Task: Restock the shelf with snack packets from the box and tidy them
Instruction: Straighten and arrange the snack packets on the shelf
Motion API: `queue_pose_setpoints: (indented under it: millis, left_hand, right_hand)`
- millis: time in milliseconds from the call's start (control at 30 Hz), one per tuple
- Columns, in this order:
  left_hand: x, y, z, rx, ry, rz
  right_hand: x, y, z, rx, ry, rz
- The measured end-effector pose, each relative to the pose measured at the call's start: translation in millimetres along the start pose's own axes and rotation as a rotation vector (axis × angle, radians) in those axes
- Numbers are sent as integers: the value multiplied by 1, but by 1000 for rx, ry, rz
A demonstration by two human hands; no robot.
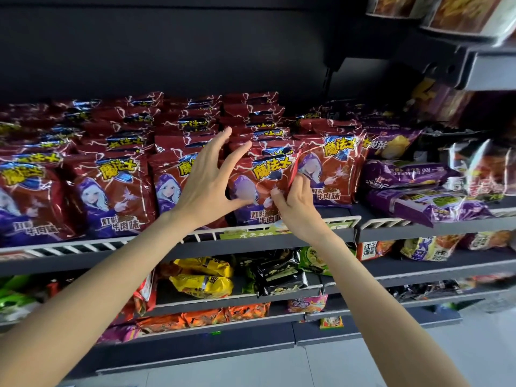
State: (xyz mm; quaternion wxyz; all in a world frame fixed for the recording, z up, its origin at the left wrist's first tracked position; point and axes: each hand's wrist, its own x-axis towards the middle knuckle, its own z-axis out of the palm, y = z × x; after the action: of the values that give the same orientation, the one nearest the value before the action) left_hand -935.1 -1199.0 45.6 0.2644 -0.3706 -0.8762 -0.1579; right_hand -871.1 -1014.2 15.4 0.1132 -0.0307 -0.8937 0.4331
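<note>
Red foil blocks much of what matters: the front snack packet (262,188) on the upper shelf (279,241) covers the right hand's (293,202) fingertips where they pinch its right edge, while the left hand (209,180) hangs splayed and relaxed at its left side, thumb on the foil. Behind it, rows of matching packets (117,196) blur into a dark back panel; purple packets (413,191) lie flat to the right. Yellow lettering reads 魔法士, with 牛肉味 below.

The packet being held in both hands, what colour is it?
Dark red packet with yellow lettering, seen from the head view.

both hands (206,180) (293,202) grip a red snack packet (265,174) on the shelf (251,241)
</note>
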Motion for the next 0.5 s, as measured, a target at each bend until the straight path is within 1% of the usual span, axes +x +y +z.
queue_pose_setpoints:
  millis: [100, 167, 233, 300, 367, 400, 433, 500]
  left_hand:
    - [2, 13, -4, 110, 63, 207]
    - [5, 25, -1, 204, 15, 315]
    - [7, 32, 8, 318, -65, 336]
    - [11, 31, 17, 418, -113, 320]
    - [17, 26, 22, 455, -132, 324]
    - [22, 24, 23, 459, -144, 344]
    - [26, 21, 23, 463, -159, 373]
    - [34, 19, 23, 471, -185, 449]
  right_hand:
    - [-4, 10, -12, -87, 21, -41]
    - [-8, 15, -23, -70, 26, -53]
    - [-12, 19, -36, -59, 86, -76]
    - [-16, 26, -52, -109, 257, -114]
    - [-18, 34, -67, -174, 447, -118]
    - [-18, 38, -72, -197, 495, -104]
    - [-18, 40, -74, -218, 499, -83]
    - [-14, 43, -74, -257, 423, -26]
